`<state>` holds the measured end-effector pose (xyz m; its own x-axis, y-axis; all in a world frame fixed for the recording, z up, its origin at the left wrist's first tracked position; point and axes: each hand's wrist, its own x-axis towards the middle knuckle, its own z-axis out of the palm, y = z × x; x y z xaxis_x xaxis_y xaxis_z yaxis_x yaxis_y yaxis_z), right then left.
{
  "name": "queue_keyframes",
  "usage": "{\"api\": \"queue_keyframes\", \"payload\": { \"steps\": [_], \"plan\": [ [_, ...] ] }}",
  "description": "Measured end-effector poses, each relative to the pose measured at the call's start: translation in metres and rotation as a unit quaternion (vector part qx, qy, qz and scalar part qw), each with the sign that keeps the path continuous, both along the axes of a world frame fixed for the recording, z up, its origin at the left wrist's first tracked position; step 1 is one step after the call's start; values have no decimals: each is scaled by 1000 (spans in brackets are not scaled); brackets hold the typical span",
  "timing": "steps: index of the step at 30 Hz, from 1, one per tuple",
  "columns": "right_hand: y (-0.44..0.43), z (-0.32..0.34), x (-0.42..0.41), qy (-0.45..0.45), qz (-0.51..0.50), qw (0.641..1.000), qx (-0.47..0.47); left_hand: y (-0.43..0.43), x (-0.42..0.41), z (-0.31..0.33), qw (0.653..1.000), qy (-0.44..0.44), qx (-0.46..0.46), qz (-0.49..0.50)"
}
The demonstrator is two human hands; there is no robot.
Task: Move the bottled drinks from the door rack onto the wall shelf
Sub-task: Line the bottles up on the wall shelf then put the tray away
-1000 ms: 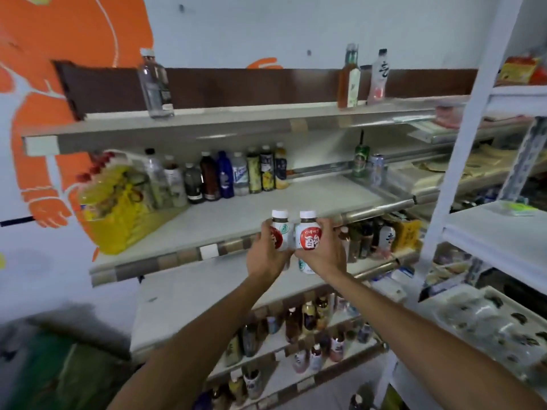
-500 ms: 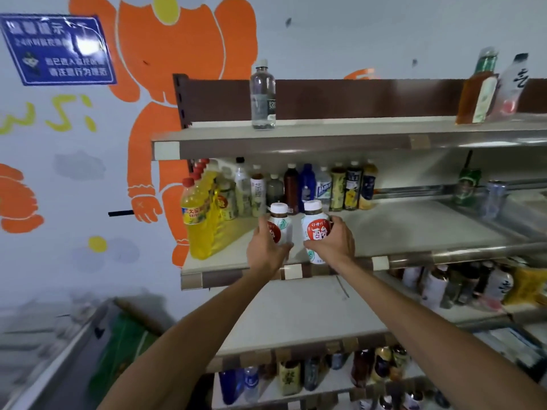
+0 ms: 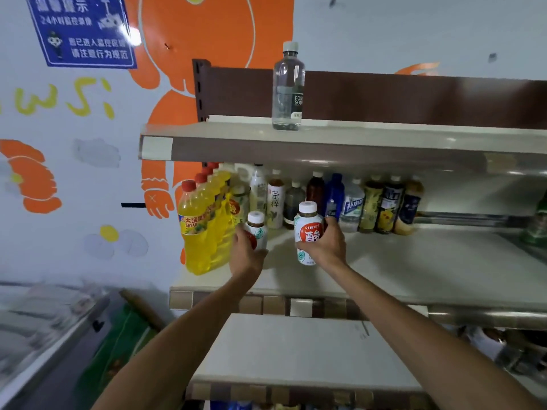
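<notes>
My left hand (image 3: 246,253) grips a small white-capped bottle (image 3: 257,230) with a red and white label. My right hand (image 3: 327,245) grips a second bottle of the same kind (image 3: 307,229), held upright a little higher. Both bottles hover over the left part of the middle wall shelf (image 3: 414,270), just in front of the back row of mixed drink bottles (image 3: 352,205). The left bottle is close to the yellow soda bottles (image 3: 204,223). Whether either bottle touches the shelf surface is hidden by my hands.
A clear water bottle (image 3: 288,87) stands alone on the top shelf (image 3: 355,137). A bare lower shelf (image 3: 296,350) juts out under my forearms. A green can (image 3: 537,229) sits at the far right. The wall to the left carries an orange mural and a blue sign (image 3: 81,31).
Both hands have carried the two bottles forward and left over the middle shelf, and the bottles have spread apart. The view has swung left toward the shelf's end.
</notes>
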<state>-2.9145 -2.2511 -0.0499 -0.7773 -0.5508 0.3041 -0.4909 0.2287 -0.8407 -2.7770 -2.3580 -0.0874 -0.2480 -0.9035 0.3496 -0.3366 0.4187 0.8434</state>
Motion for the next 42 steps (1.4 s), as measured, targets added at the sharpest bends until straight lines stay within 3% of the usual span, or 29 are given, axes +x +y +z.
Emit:
{"api": "queue_keyframes", "payload": {
  "steps": [9, 13, 17, 29, 36, 42],
  "plan": [
    [-49, -7, -35, 10, 64, 998, 3, -41, -8, -25, 997, -4, -4, 82],
    [-67, -11, -33, 5, 78, 997, 1, -34, -15, -34, 978, -54, 45, 195],
    [-90, -8, -27, 8, 83, 997, -6, -42, -14, -45, 980, 10, 130, 148],
    [-128, -4, -39, -15, 45, 998, -40, -115, -42, -37, 986, -37, 121, 110],
    [-122, -6, -51, -18, 27, 998, -49, -144, -63, -24, 976, -36, 186, 110],
    [-112, -9, -60, -28, 16, 998, -63, -148, -77, -32, 976, -64, 159, 130]
  ]
}}
